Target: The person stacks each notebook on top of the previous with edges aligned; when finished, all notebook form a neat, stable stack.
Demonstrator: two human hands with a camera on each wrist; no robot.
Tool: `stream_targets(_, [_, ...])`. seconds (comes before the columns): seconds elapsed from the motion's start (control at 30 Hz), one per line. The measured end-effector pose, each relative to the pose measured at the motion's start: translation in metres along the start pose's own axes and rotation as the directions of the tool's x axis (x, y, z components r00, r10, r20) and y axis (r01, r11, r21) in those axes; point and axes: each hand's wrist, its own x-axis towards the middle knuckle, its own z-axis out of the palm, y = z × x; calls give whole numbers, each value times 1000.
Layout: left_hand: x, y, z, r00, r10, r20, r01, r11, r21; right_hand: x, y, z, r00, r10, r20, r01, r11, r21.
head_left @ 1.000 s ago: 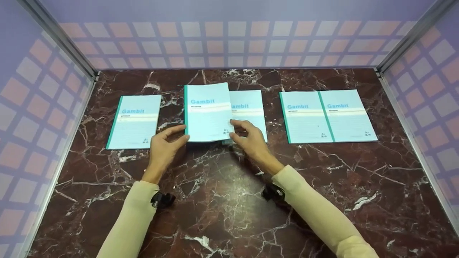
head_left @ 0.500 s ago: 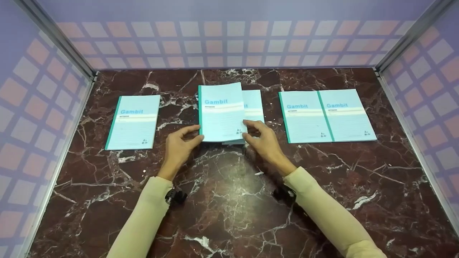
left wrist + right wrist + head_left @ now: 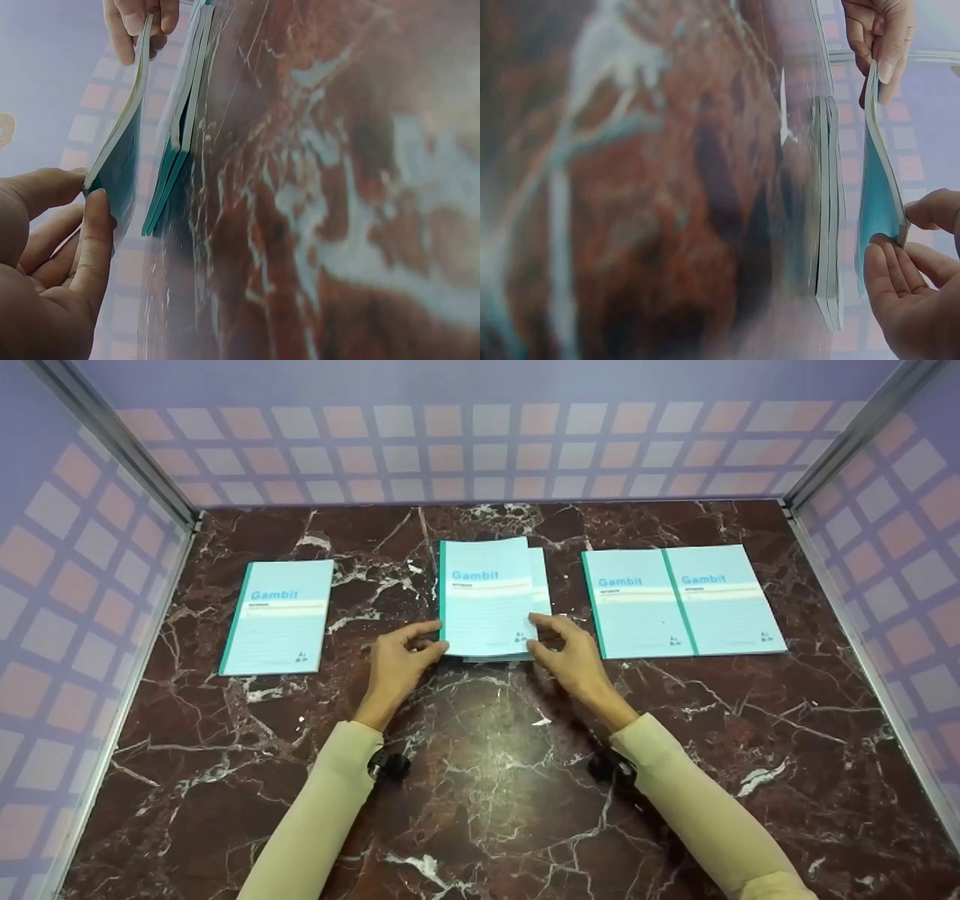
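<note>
The left hand's (image 3: 401, 664) grip is pinching the held notebook (image 3: 486, 604) by its green-spined edge, while the right hand's (image 3: 571, 656) grip is pinching the opposite edge. Slightly bowed, the notebook is hovering just above a small stack of notebooks (image 3: 538, 574), covering most of it from overhead. The stack is lying on the marbled bench (image 3: 480, 780). Farther left, a single notebook (image 3: 277, 619) is lying apart; to the right, two notebooks (image 3: 641, 615) are lying side by side.

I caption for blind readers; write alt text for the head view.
Left hand and right hand hold a light-blue Gambit notebook by opposite edges above stacked notebooks on a dark marbled table. One separate notebook lies left, two adjoining notebooks right.
</note>
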Motion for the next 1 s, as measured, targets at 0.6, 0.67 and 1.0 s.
stream_targets(0.6, [7, 1, 22, 1000, -21, 9, 20, 998, 52, -1, 9, -11, 999, 15, -42, -16, 1000, -14])
stream_targets(0.67, [7, 1, 24, 1000, -20, 10, 19, 999, 50, -1, 10, -13, 999, 26, -41, -27, 999, -19])
stream_targets(1.0, [5, -1, 33, 998, -68, -1, 68, 997, 42, 2, 15, -17, 996, 91, -4, -91, 996, -13])
